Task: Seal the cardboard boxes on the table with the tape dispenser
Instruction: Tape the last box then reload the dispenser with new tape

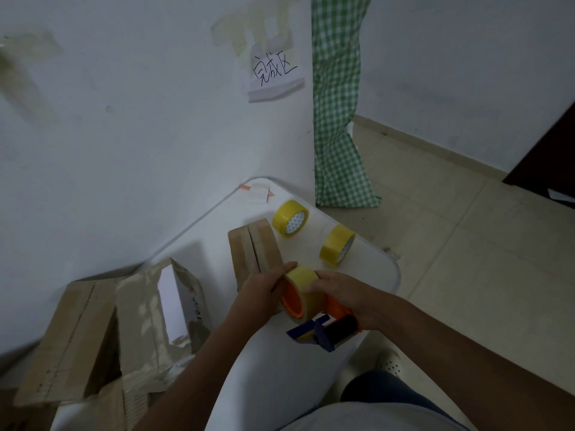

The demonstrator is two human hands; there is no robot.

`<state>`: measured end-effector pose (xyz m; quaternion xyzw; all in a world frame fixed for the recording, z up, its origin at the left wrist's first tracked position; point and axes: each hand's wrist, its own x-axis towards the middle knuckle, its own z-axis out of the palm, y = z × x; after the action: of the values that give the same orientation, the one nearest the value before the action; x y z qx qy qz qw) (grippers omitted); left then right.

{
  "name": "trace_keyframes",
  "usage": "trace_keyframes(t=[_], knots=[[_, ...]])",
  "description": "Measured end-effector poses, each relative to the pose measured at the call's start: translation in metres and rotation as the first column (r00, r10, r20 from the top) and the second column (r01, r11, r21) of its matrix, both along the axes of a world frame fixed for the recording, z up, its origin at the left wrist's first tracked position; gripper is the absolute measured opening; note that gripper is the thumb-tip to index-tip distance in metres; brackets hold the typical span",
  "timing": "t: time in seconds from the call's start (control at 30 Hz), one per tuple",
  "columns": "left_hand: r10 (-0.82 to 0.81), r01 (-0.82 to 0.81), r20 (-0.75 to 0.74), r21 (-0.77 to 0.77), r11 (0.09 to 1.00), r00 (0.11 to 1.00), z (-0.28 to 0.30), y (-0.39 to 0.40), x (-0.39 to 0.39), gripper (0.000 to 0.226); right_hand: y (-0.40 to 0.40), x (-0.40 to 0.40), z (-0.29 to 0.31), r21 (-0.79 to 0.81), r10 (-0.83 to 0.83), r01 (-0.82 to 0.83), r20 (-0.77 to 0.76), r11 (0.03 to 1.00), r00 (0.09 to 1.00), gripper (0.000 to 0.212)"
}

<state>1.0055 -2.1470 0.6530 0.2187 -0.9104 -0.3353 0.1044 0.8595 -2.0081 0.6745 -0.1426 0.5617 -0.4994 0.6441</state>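
1. The tape dispenser (323, 318) is held just above the near right part of the white counter (199, 237); it has an orange body, a dark roller and a blue blade guard.
2. A yellow tape roll (300, 290) sits on its orange hub.
3. The left hand (264, 290) grips the roll from the left, fingers curled over its top edge.
4. The right hand (342, 293) holds the dispenser from the right; its fingers are clamped on the roll and probably the handle, which is hidden.
5. A small cardboard box (253, 247) stands just beyond the hands, its flaps closed.
6. Two spare yellow rolls (291, 217) (337, 248) lie farther to the right.
7. More cardboard boxes (93, 337) are stacked at the near left, by the wall.
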Motion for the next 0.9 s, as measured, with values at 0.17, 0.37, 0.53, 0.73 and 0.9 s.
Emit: trace_keyframes(t=[0.17, 0.37, 0.53, 0.73, 0.9], knots=[[0.001, -0.002, 0.022, 0.016, 1.0, 1.0, -0.003, -0.001, 0.001, 0.039, -0.001, 0.004, -0.011, -0.001, -0.016, 0.016, -0.003, 1.0, 1.0, 0.043], [0.004, -0.005, 0.015, 0.056, 0.998, 1.0, -0.003, 0.0, 0.005, 0.04, -0.001, 0.009, -0.012, -0.006, -0.003, 0.003, -0.052, 1.0, 0.999, 0.054], [0.01, -0.011, 0.032, 0.047, 0.999, 0.999, -0.001, 0.001, 0.003, 0.039, -0.001, 0.008, -0.012, -0.016, 0.01, -0.011, -0.064, 1.0, 0.998, 0.04], [0.01, -0.013, 0.058, 0.049, 0.999, 0.998, -0.002, -0.001, 0.004, 0.038, 0.001, 0.007, -0.008, -0.049, 0.047, -0.046, 0.021, 0.998, 0.999, 0.033], [0.014, -0.019, 0.089, 0.053, 0.998, 0.996, -0.001, -0.002, 0.003, 0.038, 0.002, 0.006, -0.008, 0.003, 0.036, -0.036, -0.037, 0.999, 0.999, 0.031]])
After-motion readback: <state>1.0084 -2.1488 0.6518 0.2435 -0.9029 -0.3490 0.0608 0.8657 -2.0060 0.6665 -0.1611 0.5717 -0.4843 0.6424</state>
